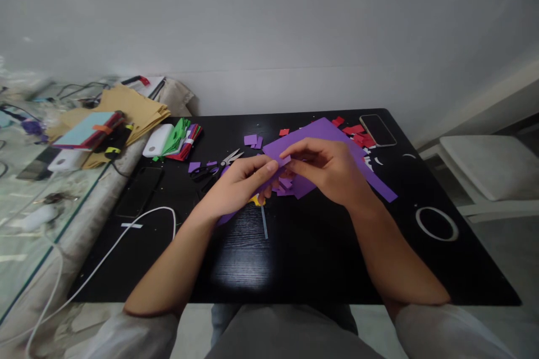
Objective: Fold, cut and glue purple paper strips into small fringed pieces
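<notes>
My left hand (242, 185) pinches a purple paper strip (284, 161) between thumb and index finger. At the strip's other end, my right hand (332, 167) has its thumb and index fingertips closed on it. Both hands are raised over the table, close together. Behind and below my right hand lies a large purple paper sheet (324, 130), with small purple paper pieces (286, 183) beneath the fingers. Open scissors (225, 162) with black handles rest just beyond my left hand, which partly hides them. A yellow object (255, 200) with a thin grey strip shows under that hand.
Red paper pieces (360, 134) and a phone (378, 130) lie at the back right, a tape roll (437, 224) nearer. Colored paper bundles (181, 140), a dark phone (140, 192) and a white cable (126, 228) are on the left. A white chair (492, 165) stands at right.
</notes>
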The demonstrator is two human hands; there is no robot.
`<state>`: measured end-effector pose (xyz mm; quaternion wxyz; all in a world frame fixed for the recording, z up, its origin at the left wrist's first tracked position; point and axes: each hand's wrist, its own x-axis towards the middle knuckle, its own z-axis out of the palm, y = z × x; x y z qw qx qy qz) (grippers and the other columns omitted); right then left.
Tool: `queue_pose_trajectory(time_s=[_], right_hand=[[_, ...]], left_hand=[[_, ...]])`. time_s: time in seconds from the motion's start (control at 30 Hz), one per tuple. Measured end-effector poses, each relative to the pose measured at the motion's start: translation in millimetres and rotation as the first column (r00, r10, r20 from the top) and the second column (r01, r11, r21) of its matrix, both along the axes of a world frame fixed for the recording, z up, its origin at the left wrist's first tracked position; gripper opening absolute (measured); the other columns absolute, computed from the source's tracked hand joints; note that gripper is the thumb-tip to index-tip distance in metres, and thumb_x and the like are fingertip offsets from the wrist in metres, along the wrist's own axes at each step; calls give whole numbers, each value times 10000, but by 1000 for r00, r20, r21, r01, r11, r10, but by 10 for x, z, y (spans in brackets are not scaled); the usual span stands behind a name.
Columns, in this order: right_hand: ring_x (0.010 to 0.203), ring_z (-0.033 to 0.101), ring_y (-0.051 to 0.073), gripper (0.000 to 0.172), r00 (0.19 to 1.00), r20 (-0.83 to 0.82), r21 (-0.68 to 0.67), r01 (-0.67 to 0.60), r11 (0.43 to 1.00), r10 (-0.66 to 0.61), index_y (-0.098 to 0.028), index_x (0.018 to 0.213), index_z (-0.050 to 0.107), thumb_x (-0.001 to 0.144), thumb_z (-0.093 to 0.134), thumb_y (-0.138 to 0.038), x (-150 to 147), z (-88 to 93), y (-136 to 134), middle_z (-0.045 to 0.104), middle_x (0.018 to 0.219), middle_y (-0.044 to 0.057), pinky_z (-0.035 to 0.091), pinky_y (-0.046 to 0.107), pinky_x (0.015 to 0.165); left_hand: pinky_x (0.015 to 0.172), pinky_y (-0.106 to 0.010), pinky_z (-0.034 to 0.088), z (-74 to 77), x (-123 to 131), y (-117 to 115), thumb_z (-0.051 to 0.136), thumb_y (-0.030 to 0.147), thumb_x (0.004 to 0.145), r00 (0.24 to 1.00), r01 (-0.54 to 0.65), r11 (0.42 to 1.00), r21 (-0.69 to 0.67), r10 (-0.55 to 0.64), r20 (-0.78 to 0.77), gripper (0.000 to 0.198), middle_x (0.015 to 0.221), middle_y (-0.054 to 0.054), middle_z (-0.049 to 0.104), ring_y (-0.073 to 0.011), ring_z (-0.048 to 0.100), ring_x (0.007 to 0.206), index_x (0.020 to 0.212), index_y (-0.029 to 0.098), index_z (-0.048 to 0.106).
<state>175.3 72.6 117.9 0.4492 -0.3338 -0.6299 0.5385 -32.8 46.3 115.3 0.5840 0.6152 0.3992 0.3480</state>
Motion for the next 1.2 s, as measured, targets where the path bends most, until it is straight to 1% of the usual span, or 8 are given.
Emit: queue_pose_trajectory(time_s=[0.1, 0.27, 0.4, 0.5, 0.6, 0.77, 0.97, 1.2], right_hand=[[751, 774, 170, 142, 1000, -19, 2, 14, 1000, -14, -211, 938, 819, 858, 861, -320, -18, -8, -10, 797, 837, 17, 667, 311, 764], [753, 784, 167, 90, 999, -38, -2, 23, 1000, -23, -209, 961, 819, 886, 821, -259, -30, -2, -18, 803, 843, 14, 685, 313, 770], [741, 789, 156, 154, 994, -107, -42, 17, 999, -22, -204, 993, 811, 921, 809, -340, -48, 25, -33, 806, 836, 14, 692, 290, 747], [766, 797, 160, 226, 990, -137, -48, 27, 998, -33, -205, 997, 799, 858, 878, -364, -69, 30, -51, 816, 868, 16, 693, 280, 751], [782, 806, 166, 274, 988, -133, -9, 82, 997, -83, -209, 984, 785, 784, 939, -317, -83, 16, -64, 825, 880, 10, 690, 273, 750], [699, 787, 153, 195, 984, -121, 31, 132, 991, -127, -198, 893, 791, 797, 925, -302, -89, 5, -75, 807, 784, -1, 687, 272, 711], [680, 782, 152, 132, 982, -132, 15, 141, 990, -138, -210, 896, 817, 814, 905, -264, -113, 19, -103, 811, 782, -3, 689, 282, 697], [679, 790, 166, 137, 979, -147, 2, 143, 990, -142, -226, 892, 832, 804, 917, -288, -132, 14, -128, 812, 770, -7, 703, 298, 692]], left_hand=[[510, -189, 422, -29, 10, -17, 608, 535, 1028, 998, -33, 997, 67, 36, -45, 420, 650, 20, 573, -88, 533, 553, 838, 162, 646], [529, -205, 430, -49, 24, -48, 624, 522, 1020, 994, -54, 991, 122, 65, -87, 365, 711, 17, 601, -96, 544, 575, 937, 167, 649], [505, -202, 375, -42, 29, -62, 617, 506, 1026, 986, -111, 976, 187, 131, -99, 360, 655, 49, 538, -80, 457, 531, 886, 175, 613], [519, -207, 365, -45, 35, -71, 607, 497, 1034, 976, -147, 960, 238, 180, -126, 364, 646, 58, 511, -79, 425, 537, 858, 178, 597], [539, -211, 372, -41, 41, -81, 605, 472, 1042, 970, -148, 947, 286, 196, -146, 323, 670, 54, 530, -83, 431, 554, 907, 180, 634], [577, -222, 430, 2, 34, -95, 588, 463, 1052, 972, -110, 939, 325, 169, -161, 305, 753, 20, 627, -102, 545, 614, 985, 180, 681], [621, -229, 523, 2, 70, -103, 658, 397, 1023, 979, -202, 936, 287, 204, 24, 222, 765, -1, 736, -129, 683, 666, 971, 182, 664], [516, -211, 520, -41, 99, -104, 712, 341, 991, 966, -254, 934, 252, 233, 111, 182, 696, 16, 719, -110, 674, 544, 911, 185, 665]])
